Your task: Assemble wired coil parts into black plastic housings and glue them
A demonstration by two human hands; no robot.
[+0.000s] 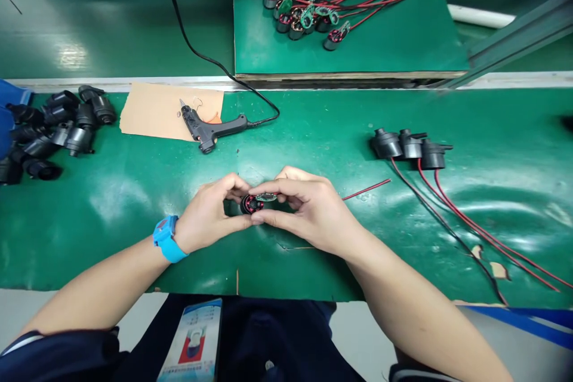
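Both my hands meet over the green mat near its front middle. My left hand [210,215], with a blue watch on the wrist, and my right hand [308,206] are closed together on a small motor coil [251,203] with red windings and a green ring board [267,196] on top. A red wire [366,190] runs out to the right from under my right hand.
A black glue gun [210,128] lies on a cardboard sheet [152,110]. Several black housings [54,131] are piled at the left. Three housings with red and black wires [412,146] sit at the right. More wired coils [304,3] lie on a raised green board behind.
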